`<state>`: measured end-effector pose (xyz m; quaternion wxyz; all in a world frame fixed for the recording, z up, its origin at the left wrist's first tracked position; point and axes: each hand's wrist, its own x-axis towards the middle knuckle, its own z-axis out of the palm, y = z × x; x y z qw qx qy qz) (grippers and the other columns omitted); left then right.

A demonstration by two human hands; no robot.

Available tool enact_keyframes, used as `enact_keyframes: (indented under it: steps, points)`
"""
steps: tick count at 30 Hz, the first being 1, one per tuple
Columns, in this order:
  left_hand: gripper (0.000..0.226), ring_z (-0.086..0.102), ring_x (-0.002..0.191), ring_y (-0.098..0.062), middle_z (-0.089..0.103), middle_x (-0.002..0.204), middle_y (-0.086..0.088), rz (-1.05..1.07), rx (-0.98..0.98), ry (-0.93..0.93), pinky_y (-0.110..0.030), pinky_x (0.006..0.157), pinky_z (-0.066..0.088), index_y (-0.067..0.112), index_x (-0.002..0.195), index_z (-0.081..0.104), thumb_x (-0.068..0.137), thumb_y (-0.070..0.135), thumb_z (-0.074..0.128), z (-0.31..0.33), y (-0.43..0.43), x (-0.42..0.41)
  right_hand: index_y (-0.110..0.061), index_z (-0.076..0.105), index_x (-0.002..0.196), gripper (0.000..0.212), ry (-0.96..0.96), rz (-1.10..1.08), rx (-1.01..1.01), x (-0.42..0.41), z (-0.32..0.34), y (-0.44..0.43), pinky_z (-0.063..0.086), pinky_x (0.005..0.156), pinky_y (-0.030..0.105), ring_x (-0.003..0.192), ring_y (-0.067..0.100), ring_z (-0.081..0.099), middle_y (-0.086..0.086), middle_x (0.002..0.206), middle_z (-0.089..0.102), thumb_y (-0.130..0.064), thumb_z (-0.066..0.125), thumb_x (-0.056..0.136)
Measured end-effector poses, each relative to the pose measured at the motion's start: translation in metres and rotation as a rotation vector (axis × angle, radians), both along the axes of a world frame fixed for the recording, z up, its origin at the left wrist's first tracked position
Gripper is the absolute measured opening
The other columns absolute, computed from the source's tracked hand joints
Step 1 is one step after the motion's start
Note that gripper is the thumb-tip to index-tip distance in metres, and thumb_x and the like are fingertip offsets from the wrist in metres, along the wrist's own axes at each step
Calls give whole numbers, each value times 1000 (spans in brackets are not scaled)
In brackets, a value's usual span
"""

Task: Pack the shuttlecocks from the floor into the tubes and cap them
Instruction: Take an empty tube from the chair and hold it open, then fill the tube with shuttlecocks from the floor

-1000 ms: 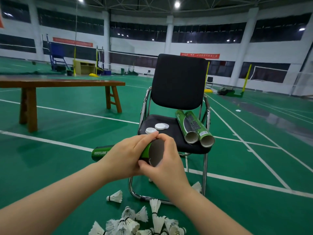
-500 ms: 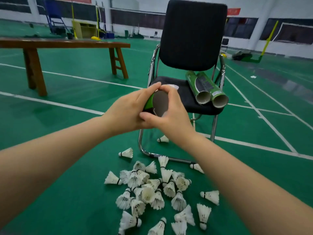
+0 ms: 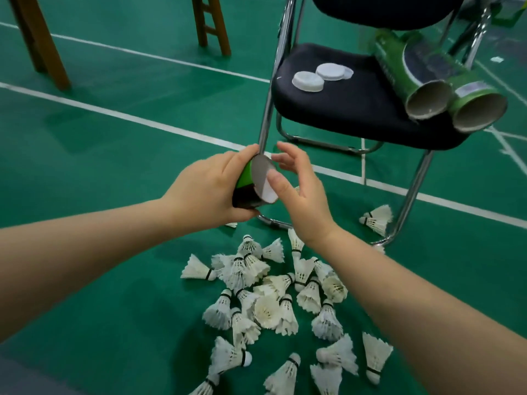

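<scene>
The left hand point(image 3: 211, 192) covers most of the held tube point(image 3: 247, 180) — only its open end shows. The top edge cuts off the chair's backrest point(image 3: 385, 8) and the wooden bench point(image 3: 41, 44). Print on the two tubes point(image 3: 395, 62) on the seat is blurred — unreadable.

Bare forearms point(image 3: 85, 266), bare left hand point(image 3: 208, 189) and right hand point(image 3: 302, 203).

White shuttlecocks point(image 3: 271, 306) piled on floor point(image 3: 114, 166); two open green tubes point(image 3: 396, 67), caps point(image 3: 308, 81) on chair point(image 3: 342, 115)
</scene>
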<state>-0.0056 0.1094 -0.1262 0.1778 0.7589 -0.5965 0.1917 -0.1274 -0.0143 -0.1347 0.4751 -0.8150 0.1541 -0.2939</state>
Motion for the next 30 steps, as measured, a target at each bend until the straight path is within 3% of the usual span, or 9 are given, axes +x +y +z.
enact_keyframes:
  steps: [3, 7, 13, 17, 23, 28, 30]
  points:
    - [88, 64, 76, -31, 65, 96, -14, -20, 48, -23, -34, 59, 52, 6, 129, 38, 60, 52, 66, -25, -19, 20, -35, 41, 126, 60, 69, -78, 48, 11, -46, -25, 39, 102, 36, 116, 6, 48, -12, 117, 54, -65, 41, 75]
    - [85, 62, 77, -32, 63, 97, -16, -92, 155, -23, -38, 63, 53, 7, 131, 34, 65, 52, 63, -65, -39, 42, -31, 40, 134, 73, 297, -101, 47, 18, -113, -53, 35, 105, 45, 123, 11, 43, -16, 121, 48, -71, 36, 73]
    - [82, 60, 81, -30, 62, 100, -13, -80, 224, 48, -38, 66, 52, 12, 134, 29, 69, 56, 53, -99, -61, 60, -42, 33, 136, 70, 549, -124, 148, 25, -179, -76, 32, 108, 49, 132, 16, 36, -14, 138, 43, -73, 39, 74]
    - [86, 60, 83, -30, 62, 102, -12, -50, 197, 93, -37, 70, 51, 11, 135, 29, 67, 57, 56, -103, -73, 63, -31, 30, 142, 71, 721, -61, -9, 32, -191, -84, 26, 113, 44, 137, 18, 29, -7, 148, 36, -58, 57, 82]
    - [91, 57, 92, -32, 58, 109, -14, -20, 206, 167, -40, 76, 49, 11, 140, 31, 67, 45, 74, -117, -81, 59, -26, 29, 144, 79, 1020, 97, -434, 41, -212, -97, 23, 113, 42, 135, 21, 31, 0, 143, 41, -35, 69, 76]
    - [94, 53, 101, -28, 54, 117, -8, 43, 284, 198, -39, 80, 47, 19, 145, 22, 71, 49, 70, -124, -79, 56, -23, 20, 147, 85, 1238, 214, -588, 47, -234, -92, 6, 116, 49, 145, 25, 7, -1, 154, 22, -32, 69, 79]
    - [93, 52, 101, -27, 54, 117, -7, 60, 303, 211, -40, 81, 47, 22, 146, 20, 72, 50, 69, -127, -77, 57, -21, 26, 145, 72, 1224, 171, -624, 46, -241, -89, 6, 116, 49, 143, 25, 13, 2, 151, 29, -17, 63, 83]
